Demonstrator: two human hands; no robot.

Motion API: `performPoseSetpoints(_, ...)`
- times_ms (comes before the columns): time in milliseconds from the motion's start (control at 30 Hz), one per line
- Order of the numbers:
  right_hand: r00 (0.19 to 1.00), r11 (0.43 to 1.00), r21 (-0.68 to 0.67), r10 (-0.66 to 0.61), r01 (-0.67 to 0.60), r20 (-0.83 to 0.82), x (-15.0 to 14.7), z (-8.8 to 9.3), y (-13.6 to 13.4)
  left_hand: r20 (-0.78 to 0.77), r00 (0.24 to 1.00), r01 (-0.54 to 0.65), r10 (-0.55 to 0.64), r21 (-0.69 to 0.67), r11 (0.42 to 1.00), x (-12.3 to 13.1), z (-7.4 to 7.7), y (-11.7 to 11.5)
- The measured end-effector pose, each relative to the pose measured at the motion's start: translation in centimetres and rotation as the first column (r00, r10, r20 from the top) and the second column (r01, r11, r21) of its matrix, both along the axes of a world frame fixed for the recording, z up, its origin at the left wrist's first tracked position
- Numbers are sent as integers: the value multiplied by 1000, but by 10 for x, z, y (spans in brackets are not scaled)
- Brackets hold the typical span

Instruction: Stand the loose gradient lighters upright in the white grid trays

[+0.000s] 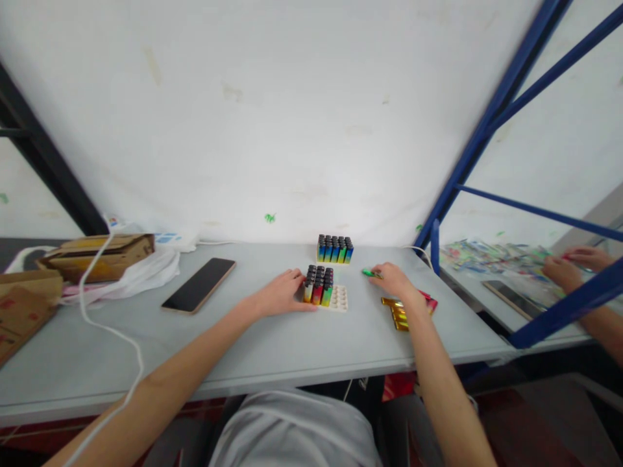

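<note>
Several upright lighters (318, 288) with black tops and multicoloured bodies fill the left part of a white tray with round holes (340, 299). My left hand (285, 293) grips the tray's left side, thumb along the front and fingers behind beside the lighters. The right columns of holes are bare. In my right hand (390, 280) is a green lighter (370, 274), lying sideways just above the table and pointing left. Under my right forearm lie gold lighters (399, 316) and red ones (430, 303), partly hidden by the arm.
A block of blue-green lighters (335, 250) stands by the wall. On the left are a phone (199, 285), cardboard boxes (97, 254), a plastic bag and a white cable (124, 337). A blue metal frame (474, 139) rises at right; beyond it another person's hands (564, 267) work.
</note>
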State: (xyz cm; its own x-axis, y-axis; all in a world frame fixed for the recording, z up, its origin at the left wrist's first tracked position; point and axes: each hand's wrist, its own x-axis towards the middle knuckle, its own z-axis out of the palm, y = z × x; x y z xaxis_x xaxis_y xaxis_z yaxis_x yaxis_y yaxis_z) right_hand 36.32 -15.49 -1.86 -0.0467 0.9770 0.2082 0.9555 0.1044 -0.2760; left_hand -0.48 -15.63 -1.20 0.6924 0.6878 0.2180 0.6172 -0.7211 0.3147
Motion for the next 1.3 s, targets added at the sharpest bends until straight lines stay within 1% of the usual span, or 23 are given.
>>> performPoseSetpoints(67,998,999,-16,-31,32,54,-5,-2,-1,-7,1000,1,-1,3,1000,0,-1,1)
performPoseSetpoints(100,998,999,-25,-31,33,62,-7,-1,-1,-13,1000,1,-1,3,1000,0,-1,1)
performPoseSetpoints(133,999,1000,-25,-18,19,36,-9,1,-1,-18,1000,3,-3,3,1000,0,-1,2)
performPoseSetpoints(200,996,1000,1,27,-27,-88,-12,6,-1,-22,1000,5,-5,2,1000,0,-3,2)
performPoseSetpoints(267,961,995,68,90,-74,-262,-17,13,-2,-15,1000,2,-2,2,1000,0,-4,3)
performPoseSetpoints(300,927,989,109,133,-100,-350,-21,16,-3,-11,1000,1,-1,1,1000,0,-5,3)
performPoseSetpoints(367,831,972,169,227,-162,-508,-29,22,-9,-6,1000,0,0,2,1000,-1,-5,4)
performPoseSetpoints(433,720,958,160,284,-238,-633,-36,27,-19,-3,1000,4,-4,3,1000,-1,-5,3)
performPoseSetpoints(467,668,952,134,289,-274,-686,-39,29,-25,-1,1000,8,-8,2,1000,-1,-5,3)
performPoseSetpoints(567,556,941,48,238,-335,-796,-44,37,-39,-9,1000,19,-19,-5,1000,0,-2,2)
performPoseSetpoints(667,466,944,24,184,-328,-865,-49,46,-41,-30,999,13,-13,-19,1000,0,0,0)
performPoseSetpoints(767,405,966,17,124,-258,-906,-62,53,-34,-20,1000,11,-12,-24,1000,0,0,1)
performPoseSetpoints(833,362,983,-1,66,-181,-930,-75,54,-28,-11,1000,14,-14,-22,1000,0,-1,1)
performPoseSetpoints(900,303,992,-28,12,-127,-953,-89,53,-25,-14,1000,9,-10,-16,1000,0,-1,1)
performPoseSetpoints(1000,226,988,-90,-60,-127,-972,-108,50,-25,-10,1000,17,-17,-25,1000,0,0,2)
performPoseSetpoints(1067,206,984,-126,-99,-122,-973,-116,49,-26,2,1000,32,-31,-57,998,-1,2,2)
performPoseSetpoints(1133,210,986,-138,-116,-96,-971,-118,47,-28,11,999,34,-34,-84,996,-4,4,3)
performPoseSetpoints(1233,241,989,-136,-117,-62,-963,-117,45,-28,14,1000,28,-27,-99,995,-8,7,4)
performPoseSetpoints(1300,262,987,-139,-114,-77,-958,-115,42,-26,18,999,34,-32,-113,993,-10,8,4)
